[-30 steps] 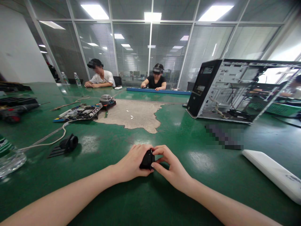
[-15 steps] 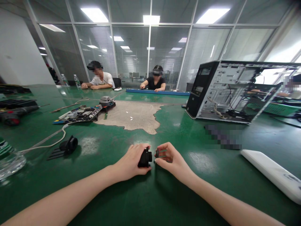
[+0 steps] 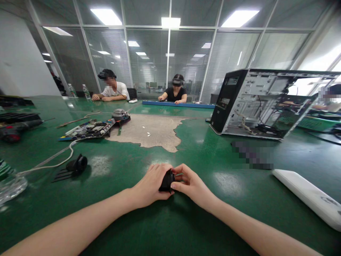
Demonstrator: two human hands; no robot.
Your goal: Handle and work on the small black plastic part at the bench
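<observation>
My left hand (image 3: 152, 185) is wrapped round a small black device (image 3: 166, 182), just above the green tabletop (image 3: 133, 227). Its right-hand end faces my right hand (image 3: 189, 182). The thumb and fingers of that hand are closed round a small dark round piece, which meets the end of the black device. My fingers hide most of the round piece. To the left, a black part with prongs and a round opening (image 3: 77, 164) lies on the table.
An open computer case (image 3: 231, 103) stands at the right, with a white power bank (image 3: 306, 197) nearer. Circuit boards (image 3: 89, 128), a cable (image 3: 71, 151) and a plastic bottle (image 3: 12, 185) are at the left. Two people sit across the table; another is at the far right.
My right hand has moved left and brought the small round piece against the black device. The device in my left hand has shifted slightly to the right.
</observation>
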